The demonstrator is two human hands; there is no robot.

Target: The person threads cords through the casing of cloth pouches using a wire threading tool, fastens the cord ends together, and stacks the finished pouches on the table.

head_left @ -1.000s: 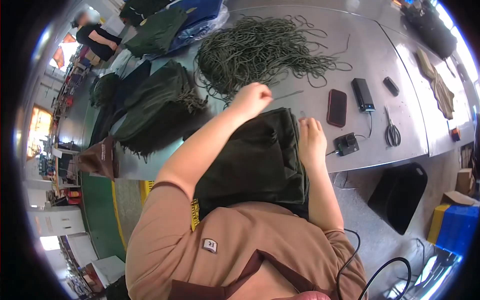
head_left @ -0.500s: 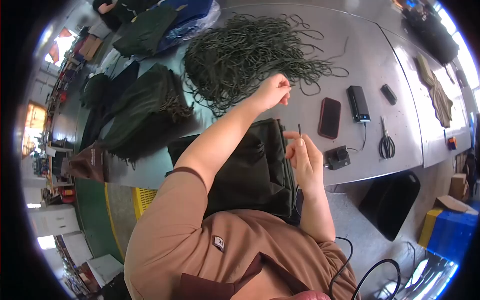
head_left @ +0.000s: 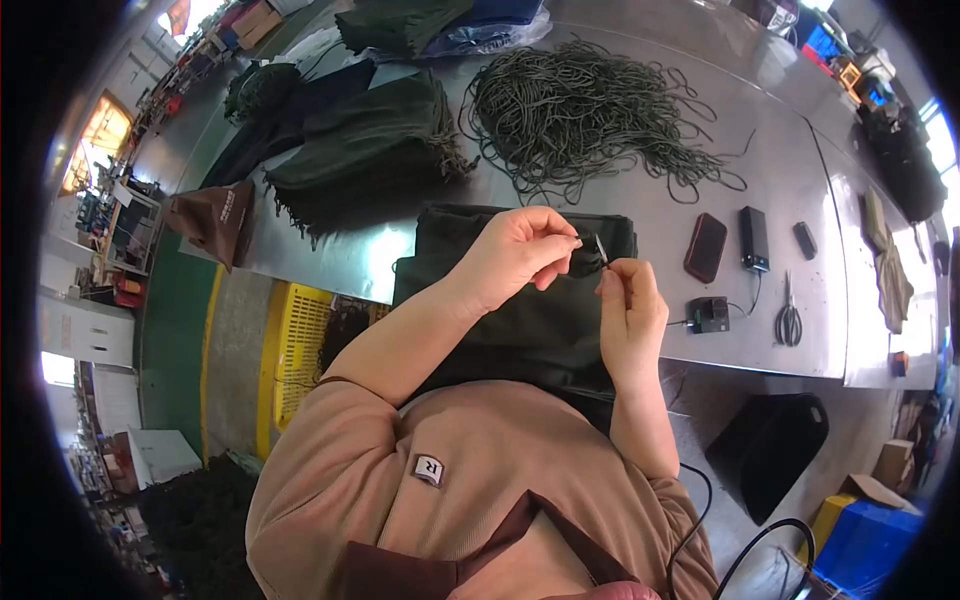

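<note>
My right hand [head_left: 632, 312] pinches a thin, slender tool [head_left: 600, 250] with a bright metal tip that points upward; its exact kind is too small to tell. Close beside that tip is my left hand [head_left: 525, 255], thumb and forefinger pressed together; whatever they grip is too small to make out. Beneath both hands lies a folded dark green fabric piece [head_left: 530, 330] at the table's front edge, partly covered by my arms. A tangled heap of dark green cord [head_left: 590, 120] is spread beyond it.
On the metal table [head_left: 690, 310], a phone [head_left: 706, 247], power bank [head_left: 754, 240], small camera [head_left: 709, 315] and scissors [head_left: 789, 322] lie right. Stacked dark green fabric [head_left: 370, 150] and a brown bag [head_left: 212, 218] are left. A yellow crate [head_left: 303, 340] stands below.
My left hand has come back from the cord heap to the tool's tip in my right hand. The view has shifted, so the table things appear further right.
</note>
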